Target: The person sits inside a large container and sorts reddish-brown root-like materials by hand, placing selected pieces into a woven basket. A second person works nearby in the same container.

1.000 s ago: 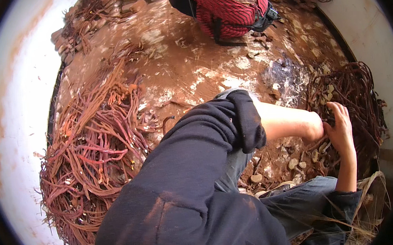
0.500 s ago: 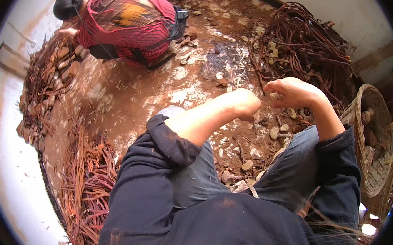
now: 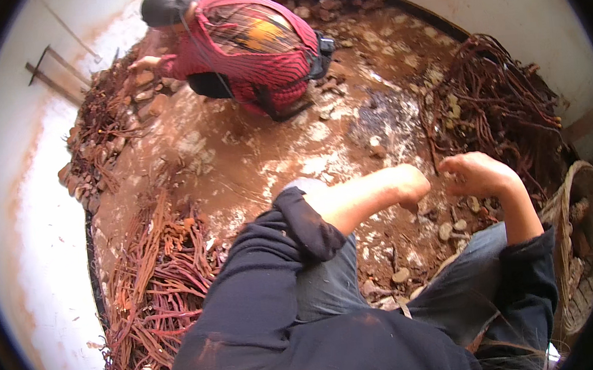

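My left hand point(image 3: 415, 185) hangs bent down at the wrist over the dirt floor between my knees; its fingers are hidden behind the back of the hand. Just to its right is my right hand point(image 3: 480, 174), fingers curved toward the left one, with a gap between thumb and fingers and nothing visible in it. The hands are close but apart. Past them lies a pile of long, thin, dark reddish roots point(image 3: 496, 95). A few pale, flat round slices point(image 3: 445, 231) are scattered on the ground below my right hand.
A second root heap point(image 3: 159, 284) lies at my left. At the upper left a person in a red striped top point(image 3: 252, 44) crouches, one hand reaching to a pile of roots and brown chunks point(image 3: 109, 112). A woven basket point(image 3: 576, 248) stands at my right. White walls point(image 3: 43, 203) enclose the floor.
The whole view has shifted, so everything appears farther right and lower. My hands keep nearly the same pose beside each other. The crouching person still reaches toward the pile.
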### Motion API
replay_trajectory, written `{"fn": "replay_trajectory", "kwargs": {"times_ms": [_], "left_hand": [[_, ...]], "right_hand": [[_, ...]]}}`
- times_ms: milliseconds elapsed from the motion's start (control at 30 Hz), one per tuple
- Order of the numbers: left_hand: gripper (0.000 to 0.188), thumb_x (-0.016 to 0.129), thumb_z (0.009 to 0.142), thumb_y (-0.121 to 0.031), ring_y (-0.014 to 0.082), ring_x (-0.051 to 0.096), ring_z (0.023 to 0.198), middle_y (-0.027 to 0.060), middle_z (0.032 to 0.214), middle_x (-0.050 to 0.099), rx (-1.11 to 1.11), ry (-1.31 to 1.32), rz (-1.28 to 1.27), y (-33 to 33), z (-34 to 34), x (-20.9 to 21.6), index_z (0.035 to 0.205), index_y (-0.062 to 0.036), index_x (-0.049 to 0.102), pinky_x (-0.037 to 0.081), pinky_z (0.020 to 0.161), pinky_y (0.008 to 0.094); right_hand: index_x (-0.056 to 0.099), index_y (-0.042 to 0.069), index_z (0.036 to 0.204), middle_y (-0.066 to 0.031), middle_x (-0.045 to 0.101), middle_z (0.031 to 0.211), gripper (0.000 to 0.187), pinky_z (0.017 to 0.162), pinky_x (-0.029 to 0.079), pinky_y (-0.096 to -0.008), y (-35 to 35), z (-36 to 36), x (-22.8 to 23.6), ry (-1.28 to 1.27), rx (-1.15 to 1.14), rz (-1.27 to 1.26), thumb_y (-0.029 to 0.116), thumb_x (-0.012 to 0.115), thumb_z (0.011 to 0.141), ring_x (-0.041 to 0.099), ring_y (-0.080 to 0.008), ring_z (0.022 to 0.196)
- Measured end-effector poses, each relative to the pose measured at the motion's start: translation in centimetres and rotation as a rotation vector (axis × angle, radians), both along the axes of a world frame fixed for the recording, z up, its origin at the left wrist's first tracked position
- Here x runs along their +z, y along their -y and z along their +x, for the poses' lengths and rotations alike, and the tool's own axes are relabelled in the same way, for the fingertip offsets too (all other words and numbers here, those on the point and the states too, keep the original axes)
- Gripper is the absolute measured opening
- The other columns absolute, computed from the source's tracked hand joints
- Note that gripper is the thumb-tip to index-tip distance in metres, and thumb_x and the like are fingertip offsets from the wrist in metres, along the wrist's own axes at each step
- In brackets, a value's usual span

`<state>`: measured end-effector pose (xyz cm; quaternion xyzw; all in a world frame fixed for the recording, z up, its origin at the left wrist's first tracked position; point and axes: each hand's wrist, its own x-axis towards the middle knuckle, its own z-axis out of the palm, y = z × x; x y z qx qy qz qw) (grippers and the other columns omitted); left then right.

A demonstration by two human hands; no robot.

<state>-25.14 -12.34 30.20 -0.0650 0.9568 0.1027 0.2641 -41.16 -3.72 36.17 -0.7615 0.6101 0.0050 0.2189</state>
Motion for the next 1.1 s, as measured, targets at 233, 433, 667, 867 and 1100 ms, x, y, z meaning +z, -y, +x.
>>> {"fn": "replay_trajectory", "kwargs": {"times_ms": [233, 433, 667, 867, 1100], "left_hand": [[0.029, 0.070, 0.075, -0.032, 0.0274, 0.066, 0.076, 0.0122, 0.077, 0.067, 0.013, -0.001, -0.013, 0.5, 0.2, -0.3, 0.082, -0.0038, 0.069, 0.053, 0.066, 0.0390], [0.033, 0.071, 0.074, -0.034, 0.0260, 0.064, 0.082, 0.0113, 0.089, 0.067, -0.017, 0.021, -0.037, 0.1, -0.4, -0.5, 0.089, -0.0048, 0.069, 0.052, 0.072, 0.0373], [0.046, 0.072, 0.077, -0.038, 0.0258, 0.061, 0.100, 0.0097, 0.111, 0.064, -0.052, 0.094, -0.018, 0.5, -1.6, -1.3, 0.110, -0.0069, 0.065, 0.049, 0.085, 0.0374], [0.046, 0.071, 0.077, -0.038, 0.0258, 0.061, 0.099, 0.0098, 0.110, 0.065, -0.038, 0.073, -0.017, 0.5, -1.2, -0.7, 0.110, -0.0067, 0.065, 0.049, 0.085, 0.0376], [0.045, 0.071, 0.078, -0.038, 0.0258, 0.061, 0.099, 0.0099, 0.110, 0.065, -0.040, 0.060, -0.014, 0.6, -1.2, -0.4, 0.109, -0.0065, 0.066, 0.049, 0.085, 0.0380]], "right_hand": [[0.060, 0.005, 0.111, -0.0165, 0.065, 0.099, 0.047, 0.080, 0.051, -0.0382, 0.8, 0.1, -0.1, -0.012, 0.031, 0.000, 0.023, 0.074, 0.070, 0.063, -0.0315, 0.093], [0.059, 0.003, 0.110, -0.0150, 0.065, 0.093, 0.049, 0.075, 0.051, -0.0360, 0.4, -0.4, -1.1, 0.057, 0.012, -0.021, 0.016, 0.076, 0.066, 0.063, -0.0290, 0.085], [0.057, 0.002, 0.112, -0.0149, 0.065, 0.099, 0.052, 0.079, 0.051, -0.0355, -0.2, 0.5, -0.4, 0.112, -0.099, 0.064, 0.009, 0.078, 0.065, 0.063, -0.0273, 0.091], [0.057, 0.001, 0.112, -0.0161, 0.065, 0.099, 0.054, 0.078, 0.050, -0.0358, 0.2, 0.4, -0.8, 0.133, -0.089, 0.077, 0.011, 0.078, 0.064, 0.063, -0.0289, 0.090], [0.057, 0.002, 0.112, -0.0160, 0.064, 0.097, 0.055, 0.077, 0.050, -0.0356, 0.5, 0.1, -1.2, 0.103, -0.045, 0.053, 0.010, 0.078, 0.062, 0.063, -0.0296, 0.088]]}}
